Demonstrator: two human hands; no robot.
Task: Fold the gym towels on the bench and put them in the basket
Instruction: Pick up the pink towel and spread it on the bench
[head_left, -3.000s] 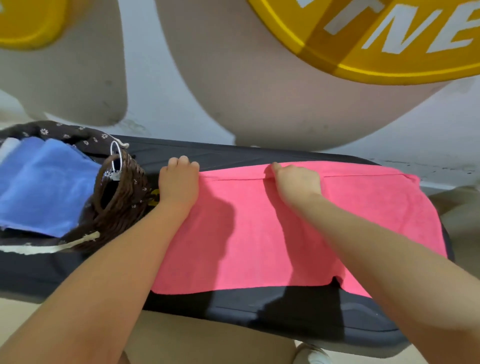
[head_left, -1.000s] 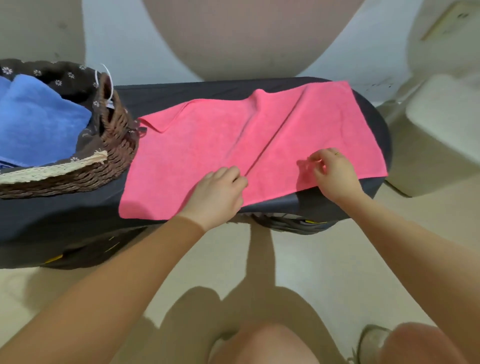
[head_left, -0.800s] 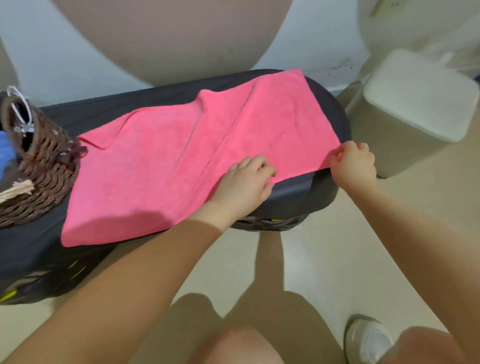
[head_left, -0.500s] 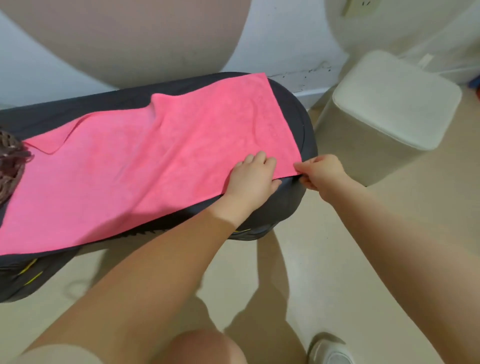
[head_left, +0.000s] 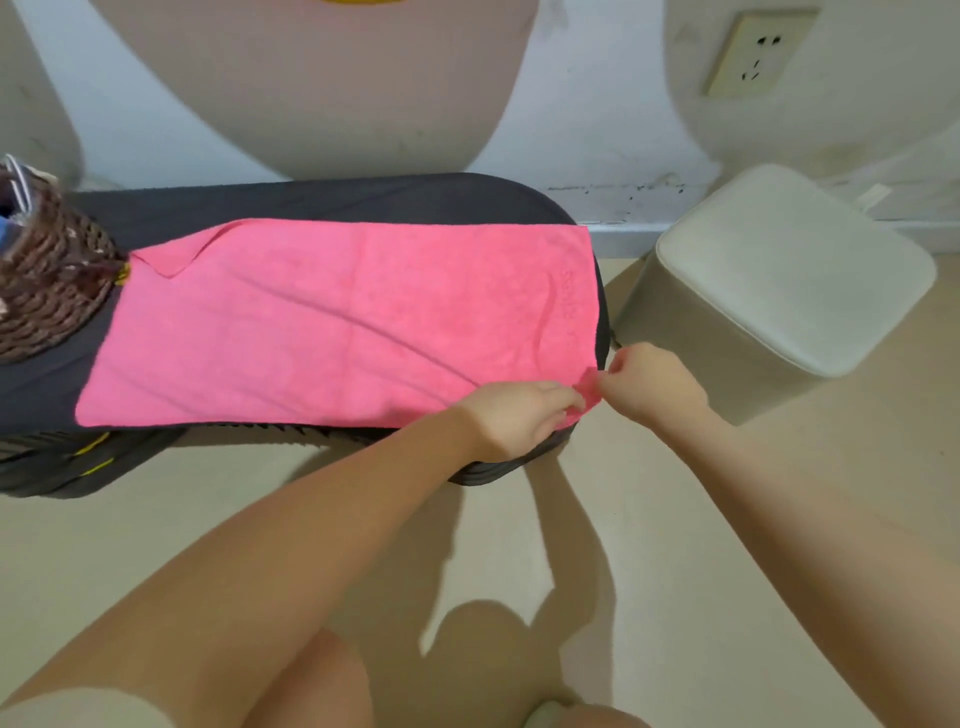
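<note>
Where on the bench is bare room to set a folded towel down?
A bare strip of bench runs behind the pink towel; another lies between towel and basket. The near right corner is crowded: left hand and right hand meet there.

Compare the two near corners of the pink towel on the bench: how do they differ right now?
On the pink towel, the near right corner is lifted and pinched between the left hand and the right hand; the near left corner lies flat and untouched. The right corner sits at the rounded end of the bench; the left one lies nearer the wicker basket. Both reach the bench's near edge.
</note>
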